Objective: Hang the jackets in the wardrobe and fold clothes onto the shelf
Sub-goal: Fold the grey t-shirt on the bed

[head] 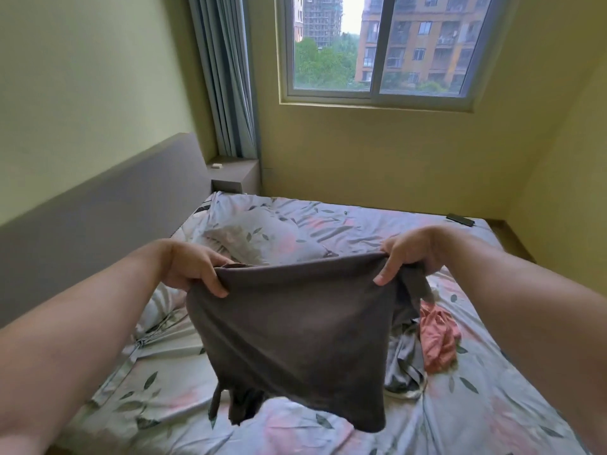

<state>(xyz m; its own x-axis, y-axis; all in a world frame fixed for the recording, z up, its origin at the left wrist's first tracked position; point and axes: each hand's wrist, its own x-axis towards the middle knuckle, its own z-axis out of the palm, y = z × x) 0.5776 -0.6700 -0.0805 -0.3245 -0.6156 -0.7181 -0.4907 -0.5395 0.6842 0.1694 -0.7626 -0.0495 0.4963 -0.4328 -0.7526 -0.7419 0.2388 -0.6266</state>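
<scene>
head view, and the floral-sheeted bed (476, 405) takes up most of the room under the window. over it hangs a dark grey-brown garment (295, 336), held up in the air by its top edge. its lower end is down near the sheet, but i can't tell if it touches. the left hand (193, 267) has its fingers curled round the left corner of the cloth, and the right hand (410, 257) pinches the right corner the same way.

looks like the folding step to me, spreading it out before the first fold. i'd guess the next move needs it laid flat on the bed, or the two corners brought together evenly.

to the right, a rumpled grey garment (402, 366) and a crumpled pink garment (438, 339) lie touching on the sheet, not folded yet. a dark phone (460, 220) sits at the far edge. no wardrobe or shelf in view.
</scene>
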